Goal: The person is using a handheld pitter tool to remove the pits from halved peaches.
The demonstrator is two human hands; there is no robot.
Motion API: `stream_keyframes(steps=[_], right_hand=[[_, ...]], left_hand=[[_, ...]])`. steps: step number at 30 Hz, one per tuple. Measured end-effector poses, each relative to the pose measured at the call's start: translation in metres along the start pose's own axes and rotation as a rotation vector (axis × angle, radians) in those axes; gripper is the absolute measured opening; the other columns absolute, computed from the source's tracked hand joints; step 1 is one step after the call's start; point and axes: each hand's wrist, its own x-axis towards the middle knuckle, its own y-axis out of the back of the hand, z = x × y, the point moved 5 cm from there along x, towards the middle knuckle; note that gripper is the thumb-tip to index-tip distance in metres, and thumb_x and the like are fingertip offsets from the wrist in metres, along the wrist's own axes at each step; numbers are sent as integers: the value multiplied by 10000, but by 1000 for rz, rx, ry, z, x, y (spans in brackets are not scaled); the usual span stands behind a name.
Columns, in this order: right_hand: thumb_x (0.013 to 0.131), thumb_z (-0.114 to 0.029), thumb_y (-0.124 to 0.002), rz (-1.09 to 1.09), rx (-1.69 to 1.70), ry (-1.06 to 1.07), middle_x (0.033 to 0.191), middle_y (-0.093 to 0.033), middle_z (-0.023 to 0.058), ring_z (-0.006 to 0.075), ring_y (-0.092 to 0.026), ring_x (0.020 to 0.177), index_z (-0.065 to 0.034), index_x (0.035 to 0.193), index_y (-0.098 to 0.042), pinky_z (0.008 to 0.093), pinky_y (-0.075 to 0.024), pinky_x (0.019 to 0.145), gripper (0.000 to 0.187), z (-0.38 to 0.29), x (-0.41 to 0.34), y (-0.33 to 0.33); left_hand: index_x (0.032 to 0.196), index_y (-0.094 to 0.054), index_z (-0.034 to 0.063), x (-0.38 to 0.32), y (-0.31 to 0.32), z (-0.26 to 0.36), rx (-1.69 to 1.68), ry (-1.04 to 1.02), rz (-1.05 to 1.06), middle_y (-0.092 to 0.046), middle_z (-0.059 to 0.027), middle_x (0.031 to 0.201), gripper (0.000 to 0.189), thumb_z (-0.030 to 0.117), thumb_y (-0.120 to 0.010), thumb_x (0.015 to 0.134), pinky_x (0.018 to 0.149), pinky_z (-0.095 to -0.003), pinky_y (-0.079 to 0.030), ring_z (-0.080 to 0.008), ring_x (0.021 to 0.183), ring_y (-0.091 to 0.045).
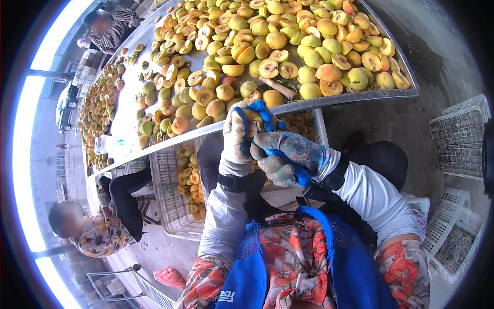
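My left hand (241,129), in a pale glove with blue coating, is at the near edge of the metal table (316,101). Its fingers curl around a yellowish piece of fruit, mostly hidden. My right hand (283,154), in a stained grey and blue glove, touches it from the right, closed around a blue handle (302,174); whatever tool this belongs to is hidden between the hands. Beyond them lie many halved and whole peach-like fruits (276,40), several halves with the cut face up. A brown stick-like piece (278,88) rests among the fruit near the edge.
Beneath the table edge, a plastic crate (170,193) holds fruit halves (192,181); another crate (319,125) is behind my hands. Stacked crates (459,139) stand at right. A seated person (104,235) is at left, another person (112,33) at the upper left. A clear jar (101,145) stands on the table.
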Motion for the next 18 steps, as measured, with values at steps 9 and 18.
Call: stream_keyframes(steps=[9, 18], right_hand=[[958, -427, -543, 5, -83, 16, 628, -499, -27, 85, -451, 432, -132, 911, -563, 227, -386, 407, 300, -2, -4, 4], [975, -353, -534, 29, -202, 89, 618, -488, -19, 82, -458, 431, -104, 932, -552, 213, -364, 375, 253, 1, -6, -1]], left_hand=[[1198, -508, 14, -3, 1, -6, -130, 0, 50, -579, -110, 985, 535, 496, -489, 967, 903, -467, -513, -221, 859, -583], [1204, -508, 27, -13, 10, 21, -211, -58, 523, -596, -71, 972, 577, 534, -537, 932, 895, -430, -522, -188, 843, -608]])
